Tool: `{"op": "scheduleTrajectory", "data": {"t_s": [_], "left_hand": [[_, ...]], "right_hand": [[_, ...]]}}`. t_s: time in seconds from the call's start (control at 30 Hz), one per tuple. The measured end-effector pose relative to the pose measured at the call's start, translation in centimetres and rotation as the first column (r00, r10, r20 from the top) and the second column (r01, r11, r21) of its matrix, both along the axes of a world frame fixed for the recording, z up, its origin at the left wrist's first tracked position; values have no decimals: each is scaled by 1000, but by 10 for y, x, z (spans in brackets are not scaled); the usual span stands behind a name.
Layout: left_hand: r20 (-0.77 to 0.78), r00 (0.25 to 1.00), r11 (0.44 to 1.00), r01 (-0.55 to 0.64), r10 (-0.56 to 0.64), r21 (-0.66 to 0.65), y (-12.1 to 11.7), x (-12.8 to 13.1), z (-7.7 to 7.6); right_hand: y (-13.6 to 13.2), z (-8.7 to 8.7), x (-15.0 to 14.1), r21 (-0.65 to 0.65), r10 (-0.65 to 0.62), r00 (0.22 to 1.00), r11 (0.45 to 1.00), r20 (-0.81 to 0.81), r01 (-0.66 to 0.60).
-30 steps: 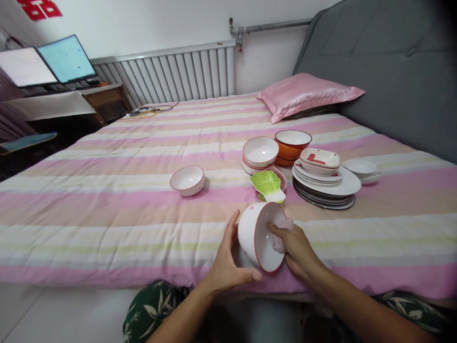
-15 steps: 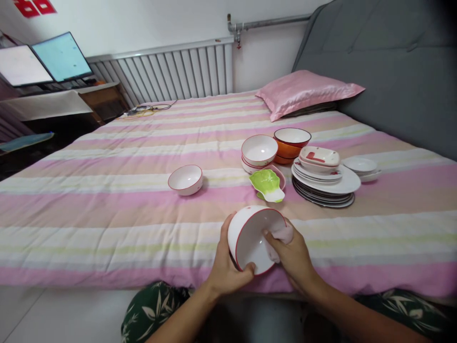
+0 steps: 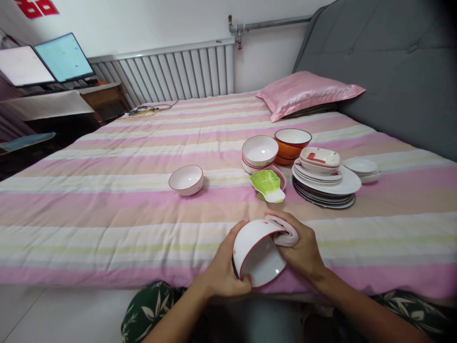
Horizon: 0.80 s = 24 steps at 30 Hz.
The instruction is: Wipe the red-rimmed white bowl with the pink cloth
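Note:
My left hand [image 3: 228, 267] grips a white bowl [image 3: 264, 262] with a red rim, thumb inside the rim and fingers behind the outer wall. The bowl is tilted on its side at the bed's front edge, its mouth facing down toward me. My right hand [image 3: 303, 247] is closed on a folded pale pink cloth [image 3: 285, 232], pressed over the bowl's upper right rim. Beyond the hands lies a green leaf-shaped dish [image 3: 266, 183], partly over a pink dish. A single red-rimmed bowl [image 3: 186, 180] stands upright farther left.
Red-rimmed bowls [image 3: 260, 151] are stacked beside orange bowls [image 3: 292, 143]. Right of them is a pile of plates [image 3: 352, 182] topped by rectangular dishes [image 3: 320, 158], then small white dishes [image 3: 360, 166]. A pink pillow [image 3: 309, 93] lies near the grey headboard [image 3: 385, 71]; cables [image 3: 150, 109] lie at the far left.
The bowl has tipped further downward and moved slightly lower. My right hand has shifted the cloth from the bowl's inside up onto its rim and outer wall.

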<state>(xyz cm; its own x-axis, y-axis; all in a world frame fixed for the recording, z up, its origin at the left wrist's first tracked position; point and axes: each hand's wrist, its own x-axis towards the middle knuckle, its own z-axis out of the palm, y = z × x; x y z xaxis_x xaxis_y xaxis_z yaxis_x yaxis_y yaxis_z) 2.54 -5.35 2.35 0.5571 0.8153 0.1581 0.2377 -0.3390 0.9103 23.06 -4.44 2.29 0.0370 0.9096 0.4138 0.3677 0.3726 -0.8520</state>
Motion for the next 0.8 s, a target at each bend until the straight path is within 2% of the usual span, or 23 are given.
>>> {"op": "scheduleTrajectory", "data": {"t_s": [0.2,0.33,0.4,0.53,0.63,0.7,0.8], "left_hand": [[-53,994,994,92,-95,-58,5,-2,8],[-60,988,987,134,-140,-91,9,-2,9],[-66,989,987,126,-133,-103,10,-1,9],[-17,998,984,49,-53,-172,8,2,10],[166,986,951,34,19,-308,5,5,10],[299,952,943,40,64,-330,3,9,6],[388,916,970,-6,103,-244,-1,19,-4]], "right_hand": [[2,4,6,193,90,967,971,240,-139],[2,5,7,222,134,944,953,303,-207],[1,5,6,199,139,946,959,293,-203],[0,0,1,74,53,985,995,163,-66],[2,-4,-3,-65,-67,998,996,-18,66],[5,-8,-6,-161,-164,971,977,-176,136],[7,-13,-14,-303,-287,864,938,-414,167]]}}
